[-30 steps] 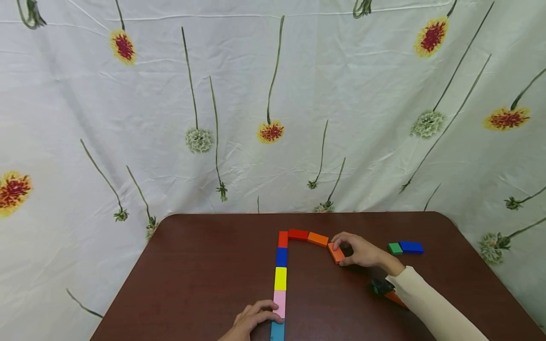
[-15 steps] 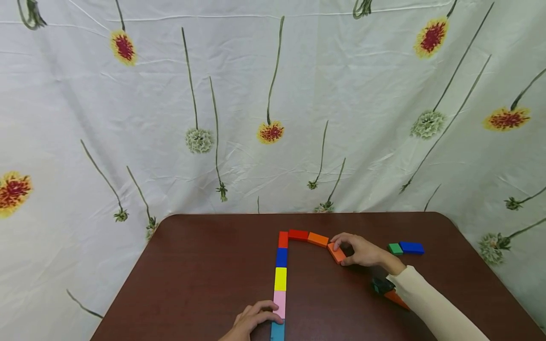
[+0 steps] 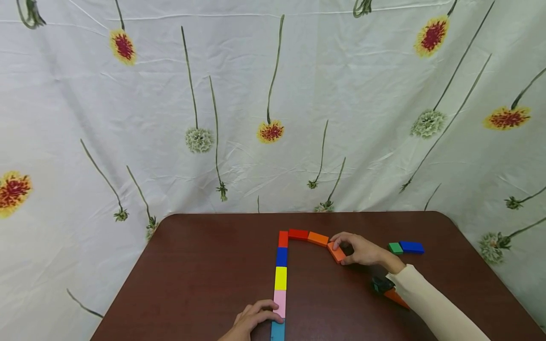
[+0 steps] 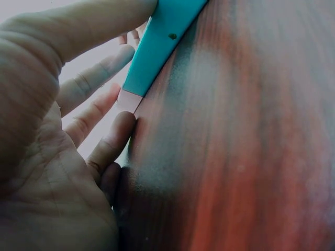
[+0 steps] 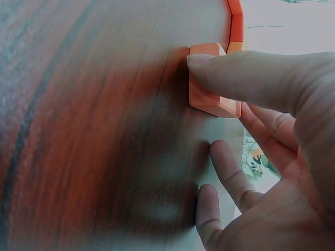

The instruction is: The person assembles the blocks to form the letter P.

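My right hand [image 3: 361, 250] pinches an orange block [image 3: 336, 253] between thumb and fingers at the right end of a curved run of blocks. In the right wrist view the thumb lies across that orange block [image 5: 204, 86], and the last two fingertips are down by the tabletop. Beside it lie another orange block [image 3: 318, 239] and a red block [image 3: 298, 234]. My left hand [image 3: 251, 321] rests with loosely extended fingers at the pink block [image 3: 279, 303] and the teal block [image 3: 277, 330]. In the left wrist view its fingers line the side of the teal block [image 4: 165, 36].
The straight column continues away through yellow [image 3: 280, 278], blue [image 3: 282, 257] and red-orange [image 3: 283, 239] blocks. Right of my right hand lie a small green block [image 3: 395, 248] and a blue block [image 3: 411, 247]. An orange piece [image 3: 396, 299] and dark shapes are partly under my forearm on the brown table [image 3: 192, 274].
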`<state>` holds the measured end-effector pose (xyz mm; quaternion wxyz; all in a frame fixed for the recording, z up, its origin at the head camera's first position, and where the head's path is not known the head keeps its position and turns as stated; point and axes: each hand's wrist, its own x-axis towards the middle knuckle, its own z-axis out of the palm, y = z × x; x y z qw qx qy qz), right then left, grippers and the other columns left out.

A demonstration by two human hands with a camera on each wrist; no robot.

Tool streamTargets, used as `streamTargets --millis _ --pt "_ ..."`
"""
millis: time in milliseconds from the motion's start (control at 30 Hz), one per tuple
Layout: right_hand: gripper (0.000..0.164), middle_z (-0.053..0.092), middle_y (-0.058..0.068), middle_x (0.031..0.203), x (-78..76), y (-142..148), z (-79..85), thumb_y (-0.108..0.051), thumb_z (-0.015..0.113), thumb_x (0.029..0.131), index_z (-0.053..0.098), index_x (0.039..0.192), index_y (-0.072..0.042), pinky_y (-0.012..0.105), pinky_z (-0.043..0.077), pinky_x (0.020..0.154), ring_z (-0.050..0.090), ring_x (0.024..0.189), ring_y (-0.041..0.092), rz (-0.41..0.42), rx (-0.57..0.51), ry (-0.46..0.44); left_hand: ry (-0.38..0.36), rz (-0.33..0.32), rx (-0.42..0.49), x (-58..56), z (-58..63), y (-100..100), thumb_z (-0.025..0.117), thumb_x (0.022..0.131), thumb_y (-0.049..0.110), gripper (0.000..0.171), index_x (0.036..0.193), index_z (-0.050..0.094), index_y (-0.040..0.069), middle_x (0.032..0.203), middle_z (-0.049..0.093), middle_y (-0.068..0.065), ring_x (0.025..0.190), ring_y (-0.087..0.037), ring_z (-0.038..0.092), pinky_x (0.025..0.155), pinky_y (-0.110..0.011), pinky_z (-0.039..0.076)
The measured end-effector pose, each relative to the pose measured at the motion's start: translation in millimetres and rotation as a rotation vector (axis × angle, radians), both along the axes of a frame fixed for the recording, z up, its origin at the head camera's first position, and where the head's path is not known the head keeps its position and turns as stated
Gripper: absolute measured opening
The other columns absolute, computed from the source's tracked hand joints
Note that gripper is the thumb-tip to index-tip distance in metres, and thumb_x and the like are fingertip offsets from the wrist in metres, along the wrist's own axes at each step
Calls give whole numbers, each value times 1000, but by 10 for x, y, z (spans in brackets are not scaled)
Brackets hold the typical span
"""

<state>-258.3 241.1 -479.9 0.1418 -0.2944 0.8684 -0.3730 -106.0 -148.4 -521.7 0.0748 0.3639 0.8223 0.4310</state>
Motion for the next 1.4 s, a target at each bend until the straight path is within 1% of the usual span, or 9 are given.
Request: streamTargets --millis 100,400,667,833,967,1033,1233,1400 --pt "30 54 17 139 -5 8 0 -5 78 84 61 109 -8 58 42 104 50 126 40 -1 2 -1 25 3 7 0 -13 1 80 80 37 44 121 65 34 135 52 5 112 -5 39 81 -43 31" --pt "30 54 17 139 -7 23 -6 -6 78 84 62 109 -8 56 43 103 51 125 39 1 13 13 24 7 14 1 -22 2 81 79 33 45 121 65 34 135 52 6 113 -5 39 82 -43 31" --pt "30 55 18 139 -11 19 -1 -6 78 84 62 109 -8 58 43 104 50 125 40 -5 10 14 -5 0 3 -5 -15 -6 80 81 40 43 121 65 34 135 52 5 113 -6 39 81 -43 31" --pt "30 55 19 138 -5 17 0 -7 78 84 62 109 -7 60 42 103 50 125 42 9 3 30 -7 2 7 2 -18 -9 80 81 39 43 121 65 34 136 52 5 112 -6 39 81 -43 32" --pt "30 55 19 138 0 13 -5 -9 78 84 62 109 -7 59 43 103 50 125 42 15 1 37 -5 5 4 6 -14 -9 80 82 38 43 121 65 34 135 52 5 113 -6 39 81 -44 32" --pt "30 56 19 138 3 10 -3 -9 78 84 62 109 -7 58 43 103 51 124 41 18 4 44 -18 2 -1 7 -4 -9 79 82 38 42 122 65 34 135 52 4 113 -5 38 82 -44 31" --pt "30 55 17 139 3 13 1 -7 78 84 62 110 -8 59 42 104 50 125 40 6 7 12 -90 -3 -16 1 42 -7 78 83 36 41 122 65 34 137 51 3 114 -6 36 84 -47 31" --pt "29 55 17 138 -6 25 -13 -5 78 84 62 108 -8 59 42 104 51 125 40 1 9 8 -102 0 -16 1 51 -6 78 84 36 40 122 65 34 137 51 3 114 -6 36 84 -47 31"
